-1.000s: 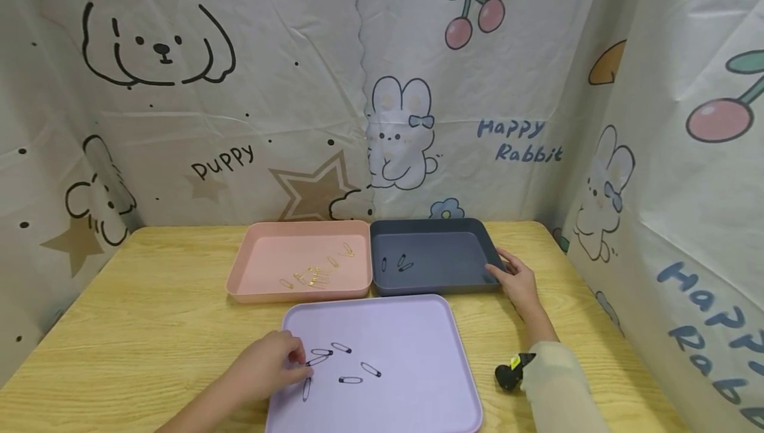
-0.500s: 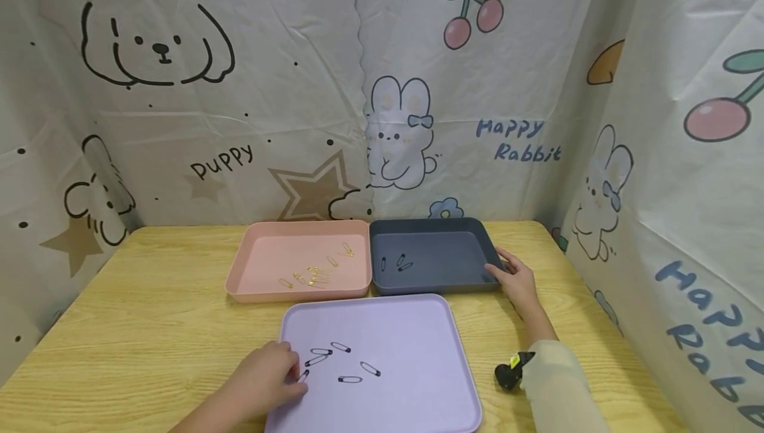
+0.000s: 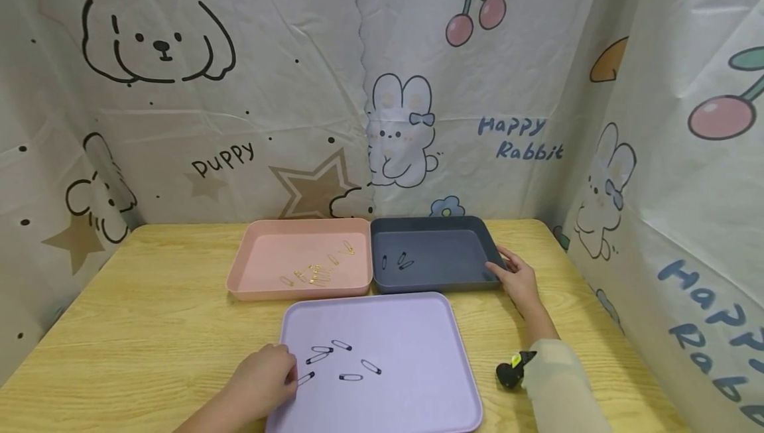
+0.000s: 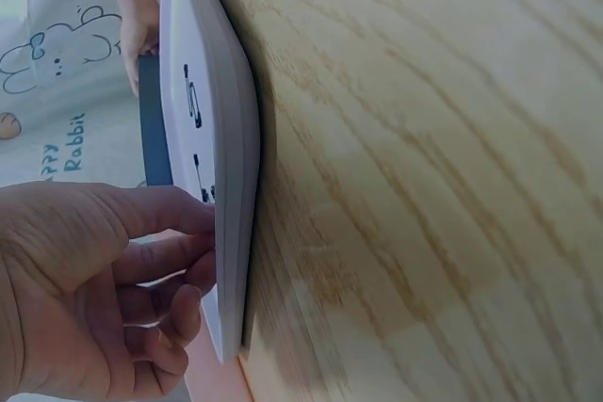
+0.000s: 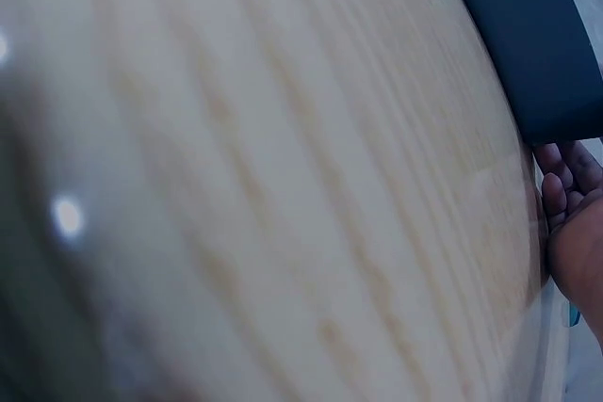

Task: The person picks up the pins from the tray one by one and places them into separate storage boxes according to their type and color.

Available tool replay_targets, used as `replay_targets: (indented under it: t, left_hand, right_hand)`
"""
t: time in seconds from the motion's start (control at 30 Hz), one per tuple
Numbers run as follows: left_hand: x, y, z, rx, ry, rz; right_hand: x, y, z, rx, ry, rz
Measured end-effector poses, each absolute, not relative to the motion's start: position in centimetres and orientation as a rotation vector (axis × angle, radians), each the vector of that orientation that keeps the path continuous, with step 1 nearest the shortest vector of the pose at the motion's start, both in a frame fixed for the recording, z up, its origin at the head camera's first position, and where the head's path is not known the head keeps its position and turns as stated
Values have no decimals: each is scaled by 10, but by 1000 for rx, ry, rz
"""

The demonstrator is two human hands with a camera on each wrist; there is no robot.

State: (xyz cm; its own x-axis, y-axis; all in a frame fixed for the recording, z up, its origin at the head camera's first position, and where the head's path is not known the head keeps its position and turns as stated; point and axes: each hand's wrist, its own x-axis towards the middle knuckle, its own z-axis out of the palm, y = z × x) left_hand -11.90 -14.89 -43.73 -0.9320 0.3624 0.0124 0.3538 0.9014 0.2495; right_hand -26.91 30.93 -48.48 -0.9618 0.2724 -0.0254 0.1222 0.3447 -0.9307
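Note:
My left hand [image 3: 265, 380] is at the left rim of the lavender tray [image 3: 412, 353], thumb and index finger pinching the near end of a black-capped safety pin [image 3: 307, 377]. The pin's capped end points away to the right; its other end is hidden by the fingertips. In the left wrist view the fingertips meet right at the tray's rim, other fingers curled. Several more safety pins [image 3: 351, 377] lie on the lavender tray. My right hand [image 3: 519, 282] grips the right wall of the dark grey tray [image 3: 453, 254], thumb over its rim. Three black safety pins [image 3: 406, 264] lie in that tray.
A pink tray [image 3: 268, 257] with several gold safety pins [image 3: 316, 275] stands against the dark grey tray's left side. The lavender tray lies just in front of both. A patterned cloth [image 3: 310, 88] hangs behind the wooden table [image 3: 149, 313].
My left hand has drawn back slightly to the left. The safety pin at its fingertips has turned from upright in view to slanting. My right hand stays on the dark grey tray.

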Motion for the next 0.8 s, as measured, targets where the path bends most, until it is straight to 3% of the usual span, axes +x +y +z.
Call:
replay_targets:
  t: [0.37, 0.8]
  left_hand:
    - [-119, -147, -438, 526, 3005, 459]
    - [-124, -151, -442, 656, 2922, 475]
  right_hand:
    - [-268, 310, -484, -364, -2475, 1677]
    - [-269, 311, -485, -359, -2489, 1661]
